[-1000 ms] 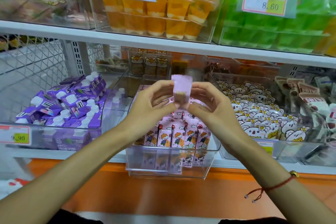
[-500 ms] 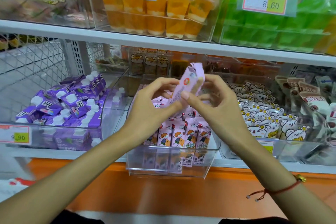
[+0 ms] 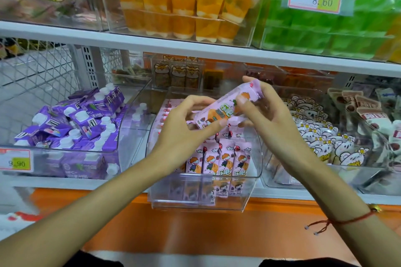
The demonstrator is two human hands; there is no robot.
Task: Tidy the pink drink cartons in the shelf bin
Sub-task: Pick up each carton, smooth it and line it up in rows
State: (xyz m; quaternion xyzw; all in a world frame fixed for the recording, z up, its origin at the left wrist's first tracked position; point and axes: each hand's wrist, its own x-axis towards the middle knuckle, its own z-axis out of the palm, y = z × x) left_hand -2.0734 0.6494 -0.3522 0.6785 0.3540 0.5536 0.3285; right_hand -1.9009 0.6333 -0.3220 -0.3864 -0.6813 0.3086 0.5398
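Item: pink carton (image 3: 227, 106), held above the clear bin (image 3: 195, 204) at centre. Change: a second ago it stood upright showing its crimped end; now it lies tilted, top toward 2 o'clock, printed face up, so it appears to be being turned to match the row before reinsertion. Left hand (image 3: 184, 128) pinches the lower end, right hand (image 3: 267, 112) the upper end, fingers curled round it. Below, pink cartons (image 3: 219, 160) stand upright, soft foil-like sleeves with cartoon print, inside rigid transparent plastic. At 9 o'clock, purple cartons (image 3: 71, 123) with white caps. Farther, at 12 o'clock, orange jelly cups (image 3: 184, 11).
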